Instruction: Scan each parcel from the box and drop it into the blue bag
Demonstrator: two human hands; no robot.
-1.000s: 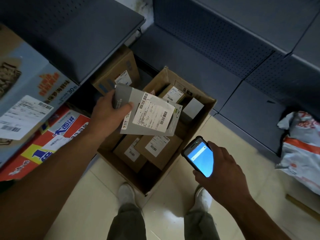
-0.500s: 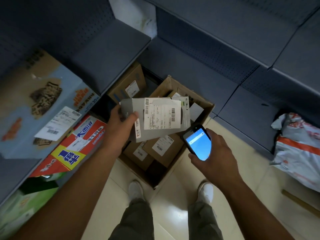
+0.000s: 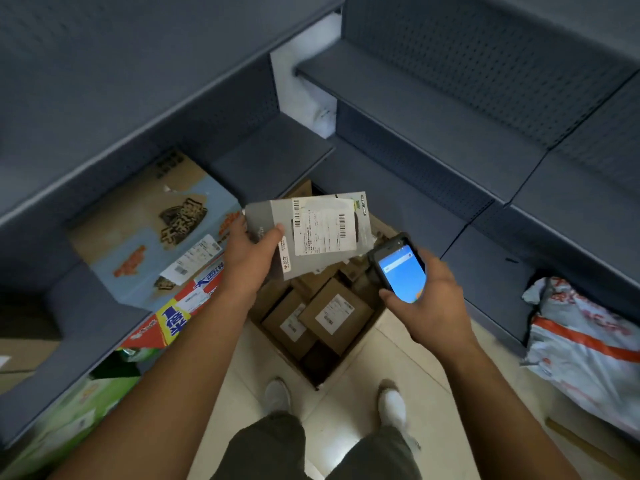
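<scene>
Down between dark grey metal shelves [image 3: 433, 109], gripping flat grey cardboard parcel [image 3: 311, 261] in left hand [image 3: 247, 258] just above open brown cardboard box [image 3: 277, 346], clutching black blue-screened handheld scanner [image 3: 401, 271] in right hand [image 3: 436, 303] beside it, so better square that white label [image 3: 323, 228] to scanner and hold steady.

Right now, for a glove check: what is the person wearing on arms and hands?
Nothing. The left hand and right hand are ungloved; the left forearm and right forearm are bare to the frame edge: no sleeve, watch or ring visible.
</scene>
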